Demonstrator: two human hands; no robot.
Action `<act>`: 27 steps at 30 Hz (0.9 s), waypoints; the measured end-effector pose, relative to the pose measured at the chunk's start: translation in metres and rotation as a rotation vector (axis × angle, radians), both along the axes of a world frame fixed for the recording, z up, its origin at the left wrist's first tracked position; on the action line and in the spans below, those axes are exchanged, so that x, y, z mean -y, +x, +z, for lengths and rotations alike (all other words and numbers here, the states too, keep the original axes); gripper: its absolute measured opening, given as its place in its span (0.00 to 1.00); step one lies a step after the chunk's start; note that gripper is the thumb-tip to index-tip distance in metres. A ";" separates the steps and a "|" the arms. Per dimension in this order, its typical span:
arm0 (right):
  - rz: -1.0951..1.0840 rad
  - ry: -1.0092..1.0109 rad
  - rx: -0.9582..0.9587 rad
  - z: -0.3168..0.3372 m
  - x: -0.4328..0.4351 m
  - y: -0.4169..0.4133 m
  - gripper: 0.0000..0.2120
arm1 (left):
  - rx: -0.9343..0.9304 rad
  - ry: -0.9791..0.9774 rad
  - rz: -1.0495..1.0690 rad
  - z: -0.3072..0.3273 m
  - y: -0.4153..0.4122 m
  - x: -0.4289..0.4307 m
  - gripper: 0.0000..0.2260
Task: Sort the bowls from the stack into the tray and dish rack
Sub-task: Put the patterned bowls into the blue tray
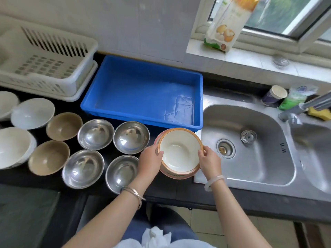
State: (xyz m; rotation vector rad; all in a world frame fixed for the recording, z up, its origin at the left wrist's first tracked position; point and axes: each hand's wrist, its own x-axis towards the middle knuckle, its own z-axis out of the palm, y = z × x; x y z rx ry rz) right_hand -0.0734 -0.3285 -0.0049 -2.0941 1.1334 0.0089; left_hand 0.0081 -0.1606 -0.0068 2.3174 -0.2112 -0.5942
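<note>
Though the top bowl (180,149) shows, the stack (176,175) below is half-hidden.

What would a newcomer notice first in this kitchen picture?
The bright blue tray at the back of the counter stands out first. In front of it, the left hand and right hand grip a cream bowl by its rim, atop a stack. Four steel bowls stand to their left.
</note>
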 end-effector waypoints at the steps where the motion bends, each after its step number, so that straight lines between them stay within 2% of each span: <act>1: -0.016 0.018 0.006 0.000 -0.003 -0.001 0.10 | 0.019 0.007 -0.002 0.000 0.002 -0.001 0.07; 4: -0.056 0.055 0.008 -0.001 -0.014 -0.005 0.10 | 0.077 0.049 -0.023 0.003 0.008 -0.002 0.08; 9: -0.144 -0.039 0.029 0.001 -0.025 -0.001 0.10 | 0.180 0.092 -0.058 0.007 0.011 -0.002 0.07; 12: -0.115 -0.046 0.022 0.006 -0.025 0.000 0.10 | 0.178 0.112 -0.081 0.012 0.013 -0.003 0.07; 17: -0.158 -0.094 0.066 0.025 -0.017 -0.009 0.17 | 0.192 -0.005 -0.110 0.030 0.019 0.004 0.08; 20: -0.192 -0.143 0.077 0.040 -0.007 -0.018 0.17 | 0.184 -0.123 -0.124 0.046 0.021 0.017 0.13; 27: -0.343 -0.195 0.080 0.060 0.019 -0.064 0.11 | 0.101 -0.192 -0.275 0.053 0.000 0.059 0.07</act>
